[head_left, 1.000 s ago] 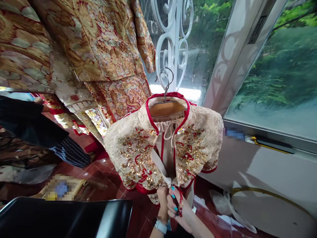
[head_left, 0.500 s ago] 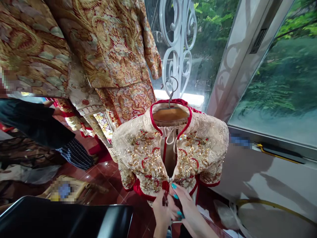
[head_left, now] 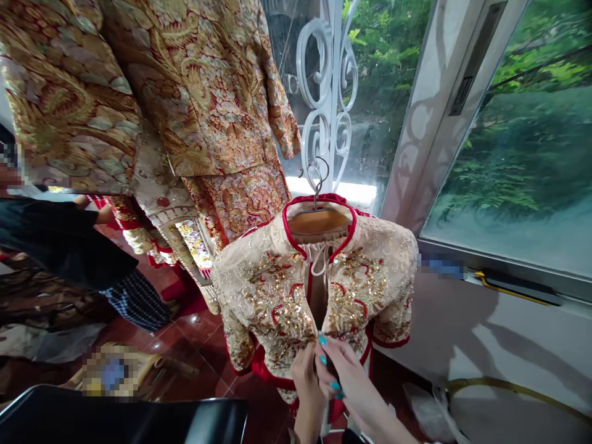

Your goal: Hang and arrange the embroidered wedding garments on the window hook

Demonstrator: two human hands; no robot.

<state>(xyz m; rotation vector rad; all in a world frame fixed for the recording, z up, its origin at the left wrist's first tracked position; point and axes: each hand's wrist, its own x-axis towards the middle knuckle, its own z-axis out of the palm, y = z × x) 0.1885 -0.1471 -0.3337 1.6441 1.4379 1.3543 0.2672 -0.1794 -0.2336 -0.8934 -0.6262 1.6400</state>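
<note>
Evidently, left hand point(head_left: 306, 377) and right hand point(head_left: 354, 385) are pinching together the front edges of the sequined jacket point(head_left: 374, 277); fastening is probably needing close alignment.

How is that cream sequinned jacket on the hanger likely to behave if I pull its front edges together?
The cream sequinned jacket probably drapes softly, since its sleeves hang limp, though dense beading likely adds weight. Hanging from one hook on the hanger, it may swing or twist. The left hand and right hand pinch its front edges; sequins could snag.
</note>
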